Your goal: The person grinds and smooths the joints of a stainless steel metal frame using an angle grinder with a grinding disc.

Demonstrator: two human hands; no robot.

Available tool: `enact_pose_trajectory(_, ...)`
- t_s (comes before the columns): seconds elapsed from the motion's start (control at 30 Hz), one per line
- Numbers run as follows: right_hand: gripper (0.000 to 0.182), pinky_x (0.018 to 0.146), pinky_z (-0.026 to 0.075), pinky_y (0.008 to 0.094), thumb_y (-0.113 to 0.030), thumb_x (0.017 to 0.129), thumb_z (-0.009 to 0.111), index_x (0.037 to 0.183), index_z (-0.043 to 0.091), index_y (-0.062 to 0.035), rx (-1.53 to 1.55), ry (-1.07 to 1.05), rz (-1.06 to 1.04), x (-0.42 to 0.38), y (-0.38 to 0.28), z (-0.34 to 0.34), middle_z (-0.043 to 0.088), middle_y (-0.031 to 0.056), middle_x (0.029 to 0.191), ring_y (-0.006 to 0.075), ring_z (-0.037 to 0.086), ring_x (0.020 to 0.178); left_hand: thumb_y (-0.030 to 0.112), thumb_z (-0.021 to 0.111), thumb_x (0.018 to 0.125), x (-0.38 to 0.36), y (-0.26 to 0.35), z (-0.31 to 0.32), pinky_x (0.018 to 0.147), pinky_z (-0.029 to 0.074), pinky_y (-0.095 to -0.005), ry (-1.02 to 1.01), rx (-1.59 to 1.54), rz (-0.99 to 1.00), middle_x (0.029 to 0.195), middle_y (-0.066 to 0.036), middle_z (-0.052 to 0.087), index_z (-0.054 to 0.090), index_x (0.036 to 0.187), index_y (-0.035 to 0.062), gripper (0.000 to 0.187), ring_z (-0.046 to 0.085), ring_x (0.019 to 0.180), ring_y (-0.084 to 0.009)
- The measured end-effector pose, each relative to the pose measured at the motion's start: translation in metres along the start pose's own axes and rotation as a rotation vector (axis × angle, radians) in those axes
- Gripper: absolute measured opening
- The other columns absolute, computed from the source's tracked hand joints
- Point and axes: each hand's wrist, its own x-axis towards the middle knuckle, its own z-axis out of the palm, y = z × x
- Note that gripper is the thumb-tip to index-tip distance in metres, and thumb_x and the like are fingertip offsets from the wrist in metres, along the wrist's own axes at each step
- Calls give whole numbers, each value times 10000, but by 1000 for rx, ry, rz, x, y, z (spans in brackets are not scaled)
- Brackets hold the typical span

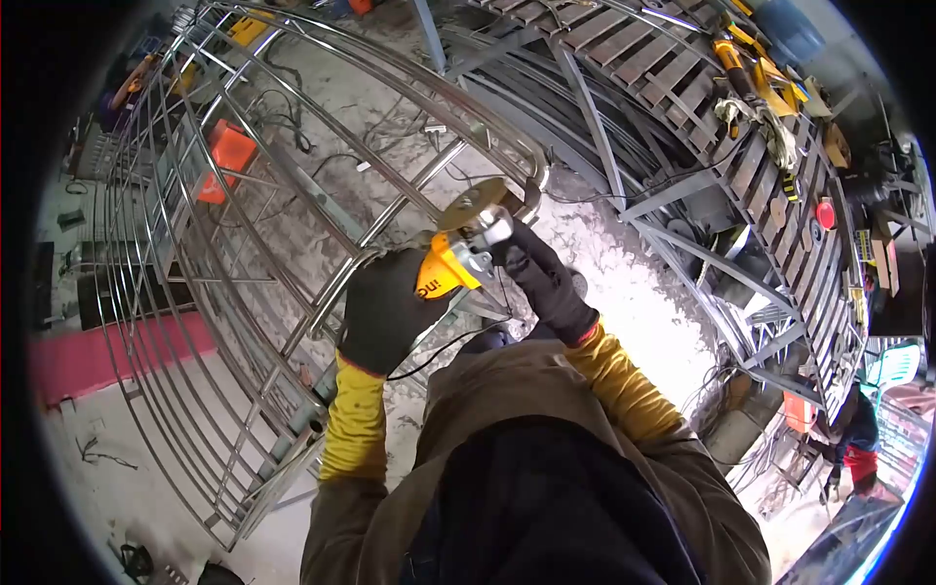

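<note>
A yellow angle grinder [445, 268] is held in front of my body, with its round brown disc [473, 202] facing the metal frame. My left hand [388, 304], in a dark glove, wraps around the grinder's yellow body. On the other side, my right hand [548, 285], gloved too, closes at the silver head beside the disc; its fingertips are partly hidden there. Just past the disc runs the rounded end of a shiny tubular metal frame [395, 207], which the disc overlaps in this view. A black cord [434, 349] trails below the grinder.
The barred frame fills the left side. On the right stands a slatted metal workbench [673, 83] with tools on it and metal bars beneath. An orange box [227, 161] shows behind the frame bars. Cables lie on the floor, and another person [856, 439] is at lower right.
</note>
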Motion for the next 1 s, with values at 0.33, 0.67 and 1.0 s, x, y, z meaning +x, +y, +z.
enact_pose_trajectory(0.33,397,956,517,337,-344,1081,605,1166,699,32,-167,-79,353,-54,-38,-33,736,103,1079,183,664,1016,116,734,838,-47,-2,13,708,558,-318,173,-1227,-682,895,-67,711,650,1170,1,361,693,754,-176)
enact_pose_trajectory(0.67,501,1017,509,348,-282,1008,669,1396,586,24,49,-426,311,-61,-27,-32,650,140,1340,208,634,1197,106,696,896,-43,7,35,706,589,-341,328,-1534,-778,937,-123,716,609,1271,-37,410,721,780,-231)
enact_pose_trajectory(1.0,735,1079,467,343,-430,1011,703,1564,447,-18,-177,-189,263,-71,-41,30,634,159,1435,228,639,1269,114,681,945,-16,38,43,875,599,-354,328,-1661,-560,1006,-74,705,600,1288,-27,380,709,857,-178)
